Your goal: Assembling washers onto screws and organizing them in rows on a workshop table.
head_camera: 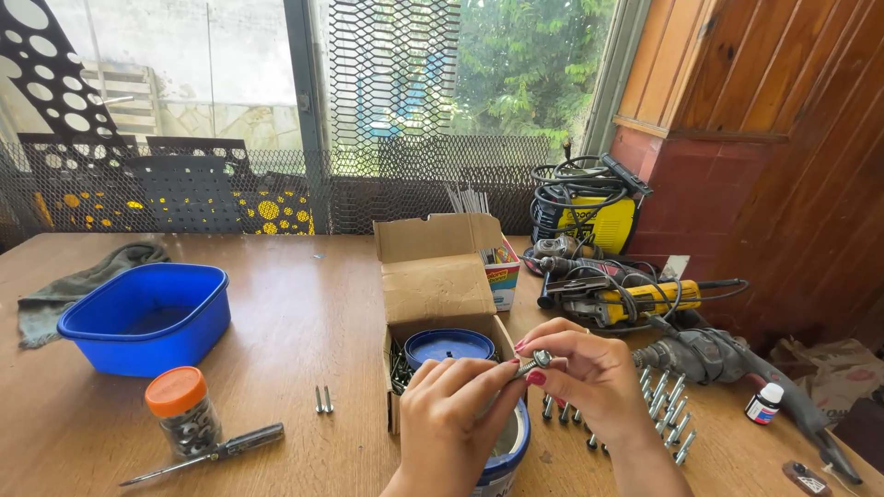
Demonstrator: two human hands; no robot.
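At a wooden worktop (304,322) by a mesh-covered window, a person holds a small bolt (531,364) up over an open cardboard box (437,276), both hands meeting at chest height, probably so the part can be turned close to the eye. The left hand (451,414) has its grip closed on the shank end, while the right hand (589,373) pinches the head end between thumb and fingertips; whether a nut is being threaded on is too small to tell. The box, flaps raised, keeps loose fasteners within reach and carries a round blue lid (449,345); a blue-rimmed tub (508,453) sits just under the hands. A row of like bolts (658,414) stands upright to the right, seemingly set aside in order. To the left lie 2 more pins (322,398), a screwdriver (207,453), an orange-capped jar (182,411) of metal pieces and a blue plastic basin (147,317). A small white bottle (764,403) with a dark cap stands near power tools (635,299) and a yellow welder (589,216).
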